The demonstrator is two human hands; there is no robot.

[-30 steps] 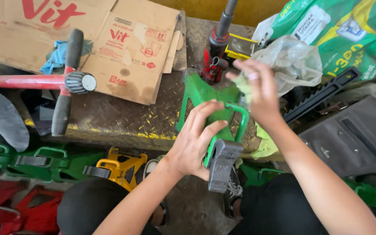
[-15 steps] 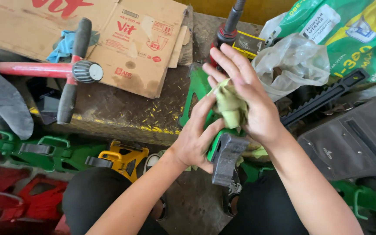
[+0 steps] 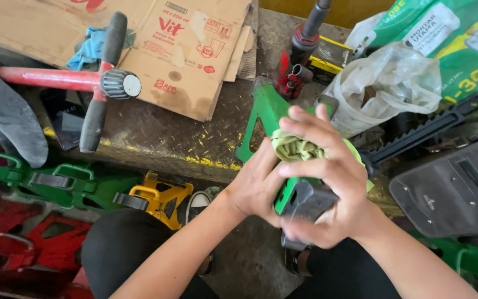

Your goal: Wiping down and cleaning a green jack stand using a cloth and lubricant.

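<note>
Both hands are wrapped around the green stand above the surface. A rag, lifted clear a second ago, is now pressed on it by the right hand; the left hand steadies it, so wiping is underway.

Bright, even daylight; sharp focus

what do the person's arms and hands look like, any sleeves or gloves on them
Both forearms are bare right up to the frame edge, with no sleeves in view. The left hand and right hand wear no gloves, and no rings, watch or bracelet show. The fingers are uncovered, with short nails.
</note>
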